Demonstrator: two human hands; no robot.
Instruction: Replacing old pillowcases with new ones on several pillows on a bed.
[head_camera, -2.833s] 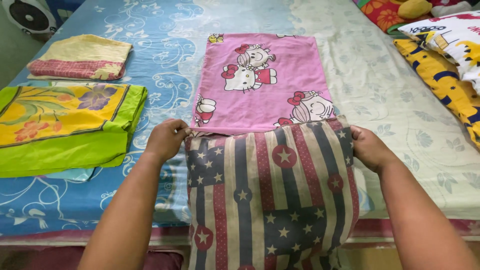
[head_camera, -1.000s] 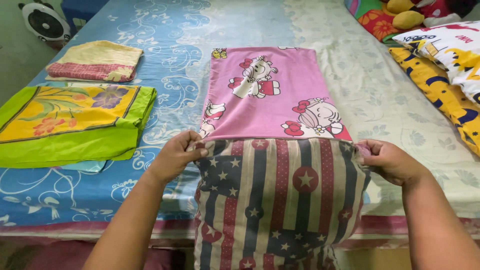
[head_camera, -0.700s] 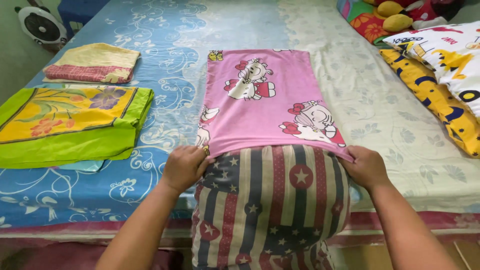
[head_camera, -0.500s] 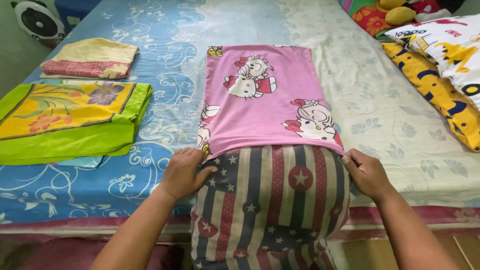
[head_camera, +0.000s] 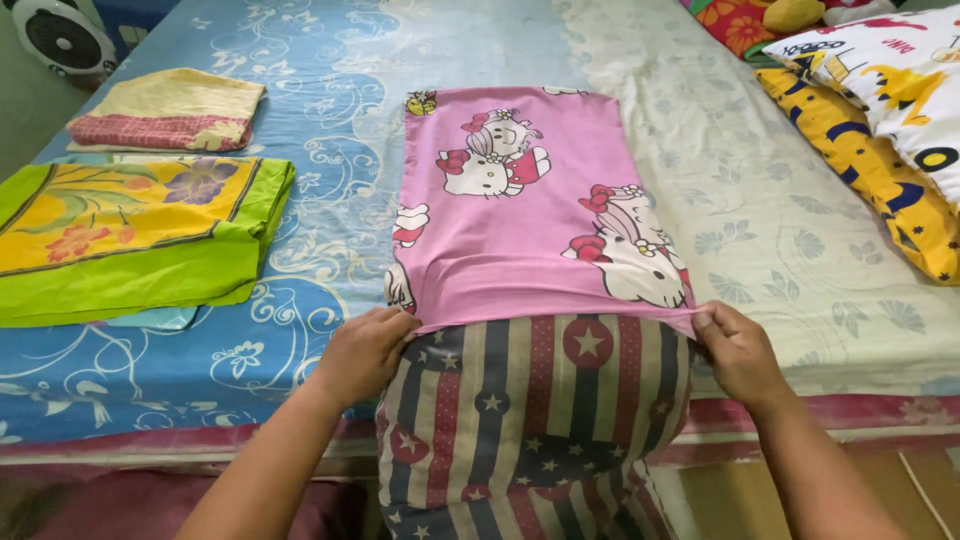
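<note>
Bed (head_camera: 420, 40), green folded sheet (head_camera: 130, 250) left, pillows (head_camera: 880, 110) right

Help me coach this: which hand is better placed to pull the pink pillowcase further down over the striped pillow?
Probably neither alone. The left hand and right hand each pinch a corner of the pink pillowcase hem, level across the striped pillow. The right pinches the edge more plainly, so right has a slight edge.
</note>
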